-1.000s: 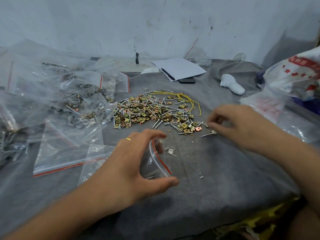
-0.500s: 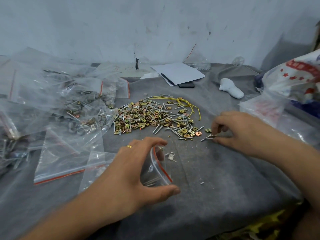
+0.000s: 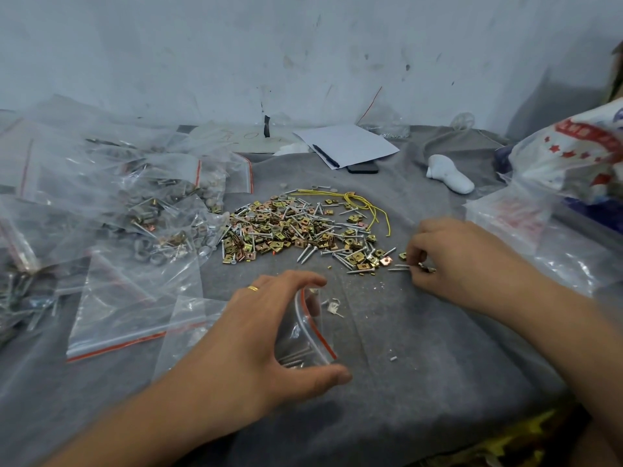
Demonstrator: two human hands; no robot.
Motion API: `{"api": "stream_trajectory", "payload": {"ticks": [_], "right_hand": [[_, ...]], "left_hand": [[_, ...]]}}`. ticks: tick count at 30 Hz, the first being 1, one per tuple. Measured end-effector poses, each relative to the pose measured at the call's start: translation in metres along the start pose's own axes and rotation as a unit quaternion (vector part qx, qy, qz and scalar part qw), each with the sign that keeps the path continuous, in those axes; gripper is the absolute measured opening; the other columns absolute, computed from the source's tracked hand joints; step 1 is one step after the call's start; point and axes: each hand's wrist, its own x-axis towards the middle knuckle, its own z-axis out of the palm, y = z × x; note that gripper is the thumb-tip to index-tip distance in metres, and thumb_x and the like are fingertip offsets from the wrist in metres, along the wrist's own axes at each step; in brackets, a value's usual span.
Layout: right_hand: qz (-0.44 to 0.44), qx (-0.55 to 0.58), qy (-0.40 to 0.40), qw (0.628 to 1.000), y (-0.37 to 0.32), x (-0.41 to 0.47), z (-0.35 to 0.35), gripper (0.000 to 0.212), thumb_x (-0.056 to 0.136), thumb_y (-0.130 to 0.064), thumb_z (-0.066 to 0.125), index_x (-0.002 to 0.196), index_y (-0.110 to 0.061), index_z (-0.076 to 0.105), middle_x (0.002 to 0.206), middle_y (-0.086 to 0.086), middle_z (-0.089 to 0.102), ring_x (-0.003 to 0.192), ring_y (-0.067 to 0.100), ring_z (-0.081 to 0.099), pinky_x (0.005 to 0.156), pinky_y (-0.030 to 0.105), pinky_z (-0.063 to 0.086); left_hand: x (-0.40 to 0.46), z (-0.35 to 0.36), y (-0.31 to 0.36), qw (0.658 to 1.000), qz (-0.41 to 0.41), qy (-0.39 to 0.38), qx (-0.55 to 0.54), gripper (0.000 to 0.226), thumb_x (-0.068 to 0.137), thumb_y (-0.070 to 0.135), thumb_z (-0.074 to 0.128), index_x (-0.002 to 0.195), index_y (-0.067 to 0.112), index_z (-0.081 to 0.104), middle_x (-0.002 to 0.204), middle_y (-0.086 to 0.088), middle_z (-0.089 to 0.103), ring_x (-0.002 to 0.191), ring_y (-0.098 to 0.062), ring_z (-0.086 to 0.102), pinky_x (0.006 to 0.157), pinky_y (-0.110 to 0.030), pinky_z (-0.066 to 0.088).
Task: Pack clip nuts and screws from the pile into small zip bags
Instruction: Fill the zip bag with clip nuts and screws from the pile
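Note:
A pile of brass clip nuts and silver screws point(image 3: 296, 230) lies spread on the grey cloth in the middle. My left hand point(image 3: 259, 335) holds a small clear zip bag point(image 3: 308, 335) with a red strip, its mouth spread between thumb and fingers; a few screws lie inside. My right hand point(image 3: 462, 261) is at the pile's right edge, its fingertips pinching screws point(image 3: 403, 267) against the cloth.
Filled and empty zip bags point(image 3: 135, 210) heap at the left. White paper with a pen point(image 3: 347, 146) and a dark phone lie at the back. A white object point(image 3: 448, 178) and a printed plastic bag point(image 3: 569, 156) sit at the right. A yellow wire point(image 3: 367, 207) borders the pile.
My right hand has come down onto loose screws at the pile's right edge and closed its fingertips on them. My left hand keeps the bag open in the same place.

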Motion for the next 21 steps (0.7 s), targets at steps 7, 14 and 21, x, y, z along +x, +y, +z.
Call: {"api": "stream_trajectory", "payload": {"ticks": [7, 14, 21], "right_hand": [[0.004, 0.026, 0.03, 0.999, -0.003, -0.002, -0.002, 0.008, 0.094, -0.039, 0.069, 0.098, -0.034, 0.072, 0.103, -0.011, 0.059, 0.103, 0.018, 0.061, 0.088, 0.038, 0.049], [-0.003, 0.124, 0.068, 0.99, -0.002, -0.004, 0.004, 0.006, 0.087, -0.031, 0.081, 0.088, -0.032, 0.076, 0.095, -0.013, 0.06, 0.087, 0.013, 0.059, 0.081, 0.041, 0.053], [0.008, 0.113, 0.063, 0.992, -0.001, -0.001, 0.006, 0.007, 0.087, -0.038, 0.08, 0.088, -0.033, 0.075, 0.089, -0.012, 0.062, 0.089, 0.014, 0.06, 0.079, 0.04, 0.052]], "left_hand": [[0.001, 0.0, 0.0, 1.0, -0.005, -0.003, 0.004, 0.089, 0.057, 0.088, 0.069, 0.135, 0.061, 0.036, 0.124, 0.033, 0.05, 0.122, 0.001, 0.049, 0.103, -0.022, 0.043], [0.0, 0.0, 0.001, 1.0, -0.008, -0.011, 0.006, 0.09, 0.057, 0.087, 0.067, 0.137, 0.057, 0.038, 0.121, 0.034, 0.05, 0.12, 0.003, 0.047, 0.103, -0.016, 0.038], [0.001, -0.001, 0.002, 1.0, -0.009, -0.013, 0.01, 0.09, 0.058, 0.087, 0.066, 0.137, 0.054, 0.04, 0.12, 0.032, 0.05, 0.121, 0.001, 0.048, 0.104, -0.018, 0.037]]}}
